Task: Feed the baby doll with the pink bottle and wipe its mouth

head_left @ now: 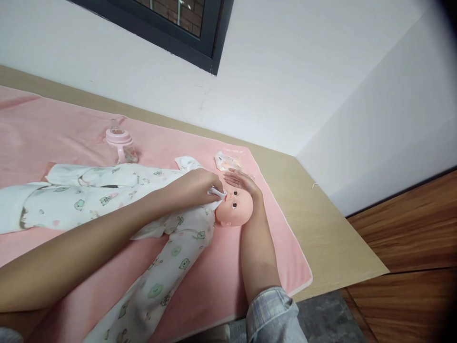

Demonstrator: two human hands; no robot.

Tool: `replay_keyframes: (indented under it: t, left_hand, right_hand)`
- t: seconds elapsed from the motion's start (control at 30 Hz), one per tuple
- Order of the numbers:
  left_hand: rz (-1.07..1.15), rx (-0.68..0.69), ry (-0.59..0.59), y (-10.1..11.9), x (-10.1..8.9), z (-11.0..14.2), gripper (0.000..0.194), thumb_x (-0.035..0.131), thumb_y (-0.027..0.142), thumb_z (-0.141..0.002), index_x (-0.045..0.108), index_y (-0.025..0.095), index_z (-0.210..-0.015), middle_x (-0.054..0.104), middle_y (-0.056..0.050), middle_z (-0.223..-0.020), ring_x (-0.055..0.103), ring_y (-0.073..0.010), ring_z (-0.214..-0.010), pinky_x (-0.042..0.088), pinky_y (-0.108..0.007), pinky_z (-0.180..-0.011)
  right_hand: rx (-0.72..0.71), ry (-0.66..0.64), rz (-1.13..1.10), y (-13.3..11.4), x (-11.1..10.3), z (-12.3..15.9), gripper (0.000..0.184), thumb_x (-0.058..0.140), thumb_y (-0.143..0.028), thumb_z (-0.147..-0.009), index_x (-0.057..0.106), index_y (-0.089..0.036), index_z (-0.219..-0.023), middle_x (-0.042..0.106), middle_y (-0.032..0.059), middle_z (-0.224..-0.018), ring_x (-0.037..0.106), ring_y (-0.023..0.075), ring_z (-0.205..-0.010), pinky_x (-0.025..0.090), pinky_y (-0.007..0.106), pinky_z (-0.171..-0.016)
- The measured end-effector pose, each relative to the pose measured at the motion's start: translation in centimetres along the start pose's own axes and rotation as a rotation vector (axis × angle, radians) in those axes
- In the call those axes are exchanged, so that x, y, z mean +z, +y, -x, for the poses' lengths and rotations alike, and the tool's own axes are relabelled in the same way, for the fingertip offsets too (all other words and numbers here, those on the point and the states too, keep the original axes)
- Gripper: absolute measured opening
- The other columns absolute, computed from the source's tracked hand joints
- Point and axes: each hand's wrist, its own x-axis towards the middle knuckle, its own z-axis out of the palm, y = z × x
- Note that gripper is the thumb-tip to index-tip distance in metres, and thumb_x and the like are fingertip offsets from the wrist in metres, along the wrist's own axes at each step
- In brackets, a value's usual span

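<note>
A baby doll (239,209) lies on its back on a pink blanket (203,281), its head toward the right. It wears white pajamas (103,197) printed with small green animals. At the doll's mouth, my left hand (200,188) pinches a small white cloth (217,194); whether the cloth is part of the collar I cannot tell. My right hand (241,180) lies along the far side of the doll's head, fingers stretched out, holding nothing. My right forearm passes around the top of the head.
A pink baby bottle (120,142) with handles stands on the blanket beyond the doll's legs. A crumpled clear plastic packet (225,161) lies just past my right fingers. Beneath the blanket is a wooden table (321,238), bordered by a white wall (271,85) and a dark window frame (210,52).
</note>
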Motion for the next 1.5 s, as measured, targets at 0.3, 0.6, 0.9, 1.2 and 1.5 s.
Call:
replay_keyframes:
  t: [0.3,0.6,0.9,1.2,1.5]
  left_hand:
    - [-0.013,0.010,0.039,-0.6,0.0,-0.1,0.019,0.056,0.027,-0.080,0.074,0.023,-0.080,0.071,-0.003,-0.080,0.063,-0.0231,-0.074,0.043,-0.029,-0.068]
    - [-0.047,0.021,0.073,-0.7,0.2,-0.2,0.021,0.053,0.026,-0.084,0.073,0.021,-0.087,0.071,-0.005,-0.089,0.065,-0.0249,-0.081,0.043,-0.030,-0.071]
    - [-0.050,0.067,0.093,-1.3,0.8,-0.5,0.024,0.048,0.021,-0.087,0.070,0.019,-0.095,0.070,-0.004,-0.104,0.063,-0.0246,-0.094,0.044,-0.032,-0.076]
    - [-0.047,0.051,0.106,-1.0,1.1,-0.4,0.031,0.044,0.014,-0.085,0.072,0.018,-0.095,0.068,-0.004,-0.103,0.063,-0.0221,-0.092,0.045,-0.031,-0.075]
    - [-0.005,0.030,0.143,-0.7,0.8,-0.4,0.041,0.041,0.002,-0.078,0.075,0.020,-0.094,0.067,-0.002,-0.100,0.063,-0.0191,-0.089,0.045,-0.028,-0.076]
  right_hand:
    - [-0.023,-0.014,-0.021,0.4,-0.5,-0.3,0.029,0.067,-0.033,-0.082,0.063,-0.021,-0.109,0.071,0.0067,-0.114,0.067,0.0194,-0.108,0.046,0.039,-0.109]
    - [-0.008,-0.011,-0.033,0.5,-0.8,-0.6,0.028,0.067,-0.032,-0.082,0.063,-0.021,-0.108,0.071,0.0062,-0.113,0.067,0.0186,-0.108,0.047,0.037,-0.109]
    - [0.027,0.014,-0.027,-0.3,-0.3,-0.2,0.028,0.065,-0.027,-0.083,0.063,-0.018,-0.110,0.072,0.0083,-0.109,0.070,0.0187,-0.102,0.047,0.037,-0.109]
    - [0.049,0.045,0.004,-0.9,0.2,0.1,0.025,0.060,-0.024,-0.087,0.063,-0.018,-0.111,0.074,0.0062,-0.106,0.070,0.0182,-0.100,0.047,0.038,-0.109]
    - [0.053,0.050,-0.008,-0.9,0.2,0.1,0.024,0.057,-0.024,-0.088,0.064,-0.018,-0.110,0.074,0.0060,-0.107,0.069,0.0173,-0.100,0.048,0.037,-0.107]
